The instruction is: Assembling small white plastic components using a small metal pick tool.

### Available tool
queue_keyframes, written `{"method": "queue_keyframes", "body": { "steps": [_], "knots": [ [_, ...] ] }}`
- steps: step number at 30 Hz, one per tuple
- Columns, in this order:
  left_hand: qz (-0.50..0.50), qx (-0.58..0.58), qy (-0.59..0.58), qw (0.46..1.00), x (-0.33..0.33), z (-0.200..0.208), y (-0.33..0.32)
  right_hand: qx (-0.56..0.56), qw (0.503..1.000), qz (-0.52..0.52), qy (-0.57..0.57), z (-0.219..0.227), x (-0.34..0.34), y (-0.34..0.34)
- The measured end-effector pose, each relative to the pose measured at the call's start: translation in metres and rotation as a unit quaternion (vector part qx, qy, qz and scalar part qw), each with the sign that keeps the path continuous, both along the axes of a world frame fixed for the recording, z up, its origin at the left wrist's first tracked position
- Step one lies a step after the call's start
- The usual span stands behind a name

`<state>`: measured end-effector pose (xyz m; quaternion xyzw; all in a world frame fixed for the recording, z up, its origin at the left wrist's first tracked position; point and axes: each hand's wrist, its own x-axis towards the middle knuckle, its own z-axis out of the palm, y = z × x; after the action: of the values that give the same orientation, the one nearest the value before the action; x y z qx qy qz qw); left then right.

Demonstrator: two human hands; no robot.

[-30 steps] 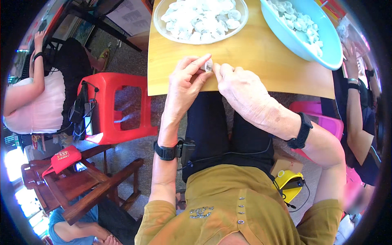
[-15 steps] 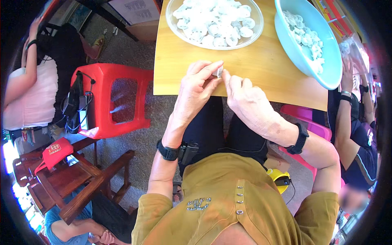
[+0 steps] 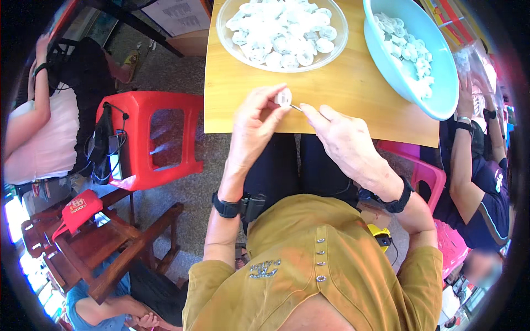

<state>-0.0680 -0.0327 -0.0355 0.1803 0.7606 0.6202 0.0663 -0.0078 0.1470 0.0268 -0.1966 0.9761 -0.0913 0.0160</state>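
Observation:
Between the thumb and fingers of my left hand (image 3: 255, 118) is a small round white plastic piece (image 3: 284, 97), its flat face turned up. My right hand (image 3: 343, 132) pinches a thin, dark, metallic-looking tool (image 3: 296, 108) whose tip points at the edge of that piece; whether they touch I cannot tell. Both hands are above the near edge of the wooden table (image 3: 331, 105). Beyond them stands a clear bowl (image 3: 232, 47) heaped with similar white round pieces (image 3: 284, 41). To the right, a light blue basin (image 3: 381, 63) contains more small white parts (image 3: 411, 55).
A red plastic stool (image 3: 132, 143) with a black bag stands left of the table, near a wooden chair (image 3: 116, 243) with a red pouch. A pink chair (image 3: 428, 176) is at the right. Other people sit at both sides; one handles a clear bag (image 3: 472, 60).
My right hand has drawn back to the right, and the thin tool now shows. My left hand has shifted slightly left, with the white piece's face turned into view.

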Motion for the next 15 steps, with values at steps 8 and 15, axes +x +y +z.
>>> {"method": "queue_keyframes", "body": {
  "steps": [8, 15],
  "knots": [
    [0.045, 0.262, -0.126, 0.956, 0.008, 0.010, -0.013, -0.168, 0.979, -0.100, 0.049, -0.004, 0.031, 0.018],
    [0.037, 0.248, -0.127, 0.960, 0.019, 0.020, -0.003, -0.309, 0.940, -0.093, 0.110, -0.012, 0.029, 0.009]
  ]
}}
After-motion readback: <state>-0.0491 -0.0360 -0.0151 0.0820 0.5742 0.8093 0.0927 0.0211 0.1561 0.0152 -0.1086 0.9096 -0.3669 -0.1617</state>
